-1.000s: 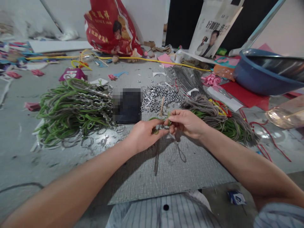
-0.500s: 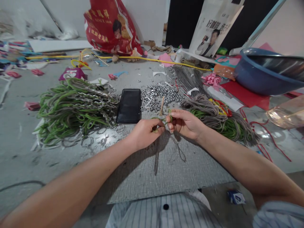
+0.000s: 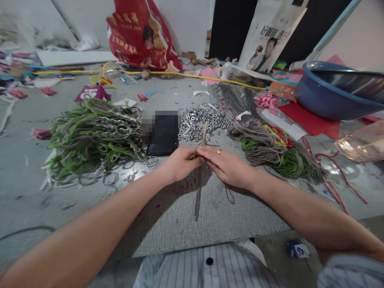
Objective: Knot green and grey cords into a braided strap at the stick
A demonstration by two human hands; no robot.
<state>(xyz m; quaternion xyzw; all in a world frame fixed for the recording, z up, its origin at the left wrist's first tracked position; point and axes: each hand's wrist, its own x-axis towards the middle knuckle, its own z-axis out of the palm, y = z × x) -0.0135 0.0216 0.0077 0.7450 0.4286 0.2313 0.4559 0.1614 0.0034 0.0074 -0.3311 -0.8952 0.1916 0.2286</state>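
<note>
My left hand and my right hand meet at the middle of the grey textured mat, both curled and palm down over a green and grey cord. The cord's tail runs toward me from under my fingers. A thin wooden stick stands just beyond my fingertips. A gold ring shows on my right hand. What lies under my fingers besides the cord is hidden.
A big heap of finished green-grey cords with metal rings lies left. A dark phone, a pile of small metal nuts and a bundle of loose cords lie ahead. A blue basin stands right.
Both hands have dropped from a raised pinch down onto the mat. My right hand turned palm down over the cord.
</note>
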